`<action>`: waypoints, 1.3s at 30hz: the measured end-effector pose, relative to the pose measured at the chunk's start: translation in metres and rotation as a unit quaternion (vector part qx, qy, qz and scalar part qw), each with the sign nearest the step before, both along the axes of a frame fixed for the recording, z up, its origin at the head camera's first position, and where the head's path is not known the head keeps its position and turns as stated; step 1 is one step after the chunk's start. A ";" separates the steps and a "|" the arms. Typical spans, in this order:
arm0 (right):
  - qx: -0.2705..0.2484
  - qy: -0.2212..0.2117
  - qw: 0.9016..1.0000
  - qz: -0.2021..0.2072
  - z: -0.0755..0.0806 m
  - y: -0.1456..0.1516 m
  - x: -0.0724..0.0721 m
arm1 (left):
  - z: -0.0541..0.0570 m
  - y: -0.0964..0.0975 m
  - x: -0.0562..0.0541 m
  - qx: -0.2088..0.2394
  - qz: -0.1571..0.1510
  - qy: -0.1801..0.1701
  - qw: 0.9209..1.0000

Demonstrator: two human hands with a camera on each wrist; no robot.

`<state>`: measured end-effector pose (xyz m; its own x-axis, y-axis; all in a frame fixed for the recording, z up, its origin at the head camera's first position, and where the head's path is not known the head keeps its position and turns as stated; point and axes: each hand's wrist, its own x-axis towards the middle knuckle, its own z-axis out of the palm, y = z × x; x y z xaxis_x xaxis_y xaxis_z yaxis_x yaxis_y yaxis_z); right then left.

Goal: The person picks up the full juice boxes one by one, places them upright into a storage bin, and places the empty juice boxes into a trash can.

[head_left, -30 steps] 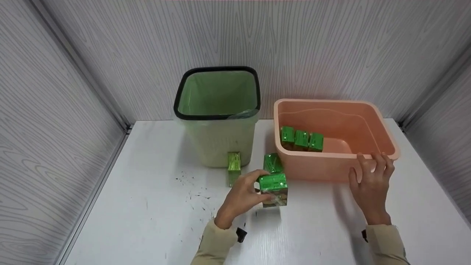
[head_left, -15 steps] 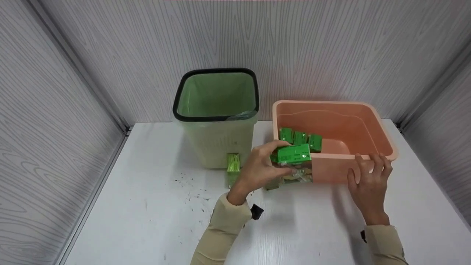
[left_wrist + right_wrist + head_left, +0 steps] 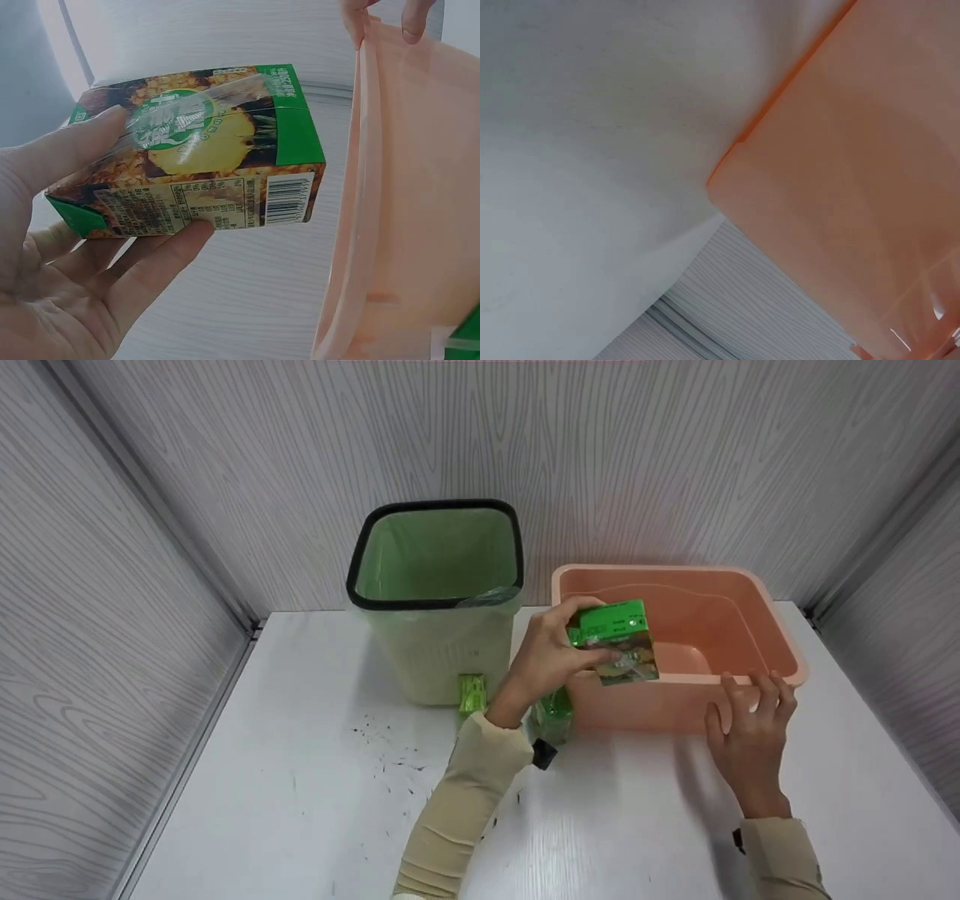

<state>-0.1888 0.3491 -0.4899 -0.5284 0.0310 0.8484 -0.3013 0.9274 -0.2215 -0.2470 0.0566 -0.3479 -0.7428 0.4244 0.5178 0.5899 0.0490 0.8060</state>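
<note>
My left hand (image 3: 546, 658) pinches a juice carton (image 3: 619, 641) between thumb and fingers, over the left front rim of the pink tub (image 3: 690, 712). In the left wrist view the carton (image 3: 202, 142) lies tilted, with a pineapple picture, green ends and a barcode, beside the tub's edge (image 3: 364, 180). My right hand (image 3: 756, 742) grips the front rim near the right corner, fingers hooked over and thumb outside. The right wrist view shows the tub's outer wall (image 3: 840, 180). Held carton and hand hide the cartons inside the tub; one green corner (image 3: 466, 339) peeks in.
Left of the tub stands a pale green bin (image 3: 450, 652) with a black rim. A green carton (image 3: 553, 716) stands at the tub's left front corner, partly behind my left wrist. Another carton (image 3: 472, 694) stands against the bin's front. Dark specks mark the white table (image 3: 315, 810).
My left hand has carried the juice carton up, forward and to the right, from over the table to over the tub's rim. My right hand stays on the rim.
</note>
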 end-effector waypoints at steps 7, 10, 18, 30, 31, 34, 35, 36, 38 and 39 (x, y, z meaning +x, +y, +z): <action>-0.004 0.006 1.000 0.007 0.000 0.000 0.000 | 0.005 0.017 -0.019 0.000 0.013 0.007 1.000; -0.003 0.002 1.000 0.006 0.000 0.001 0.001 | 0.004 0.025 -0.028 -0.006 0.026 0.013 1.000; -0.011 0.010 1.000 0.008 -0.002 0.001 0.002 | -0.002 0.045 -0.050 -0.011 0.041 0.001 0.999; -0.013 0.000 1.000 -0.005 -0.001 0.001 0.009 | -0.013 0.067 -0.076 -0.062 0.069 -0.030 0.995; -0.013 0.001 1.000 -0.004 -0.001 0.000 0.009 | -0.015 0.069 -0.078 -0.068 0.073 -0.035 0.994; -0.013 0.005 1.000 -0.003 0.000 0.000 0.009 | -0.018 0.074 -0.082 -0.082 0.079 -0.051 0.992; -0.014 0.008 1.000 -0.001 0.000 0.000 0.009 | -0.019 0.076 -0.083 -0.087 0.083 -0.053 0.991; -0.014 0.010 1.000 0.000 -0.001 0.000 0.008 | -0.021 0.078 -0.085 -0.092 0.087 -0.054 0.991; -0.016 0.010 1.000 0.003 -0.001 -0.001 0.008 | -0.024 0.080 -0.087 -0.100 0.099 -0.054 0.989; -0.016 0.009 1.000 0.003 -0.001 -0.001 0.007 | -0.025 0.081 -0.089 -0.107 0.109 -0.052 0.987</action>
<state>-0.1814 0.3484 -0.4913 -0.5127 0.0545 0.8568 -0.3115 0.9182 -0.2448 -0.3357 0.1380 -0.3732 -0.8728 0.3403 0.3498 0.4612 0.3408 0.8193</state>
